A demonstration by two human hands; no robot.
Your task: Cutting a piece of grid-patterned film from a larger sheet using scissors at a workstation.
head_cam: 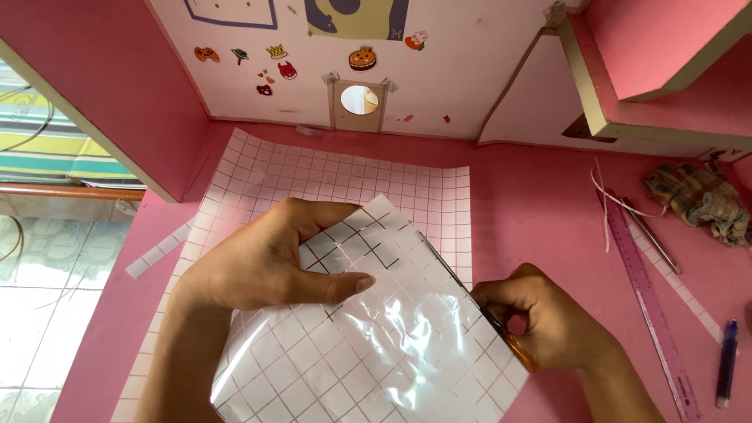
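Left hand [270,262] pinching a glossy white grid-lined sheet [376,345] at frame centre, right hand [548,321] clenched around orange-handled scissors [486,309] cutting its right edge

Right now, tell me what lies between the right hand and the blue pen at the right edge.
In the head view, a long purple plastic ruler lies on the pink surface between the right hand and the blue pen.
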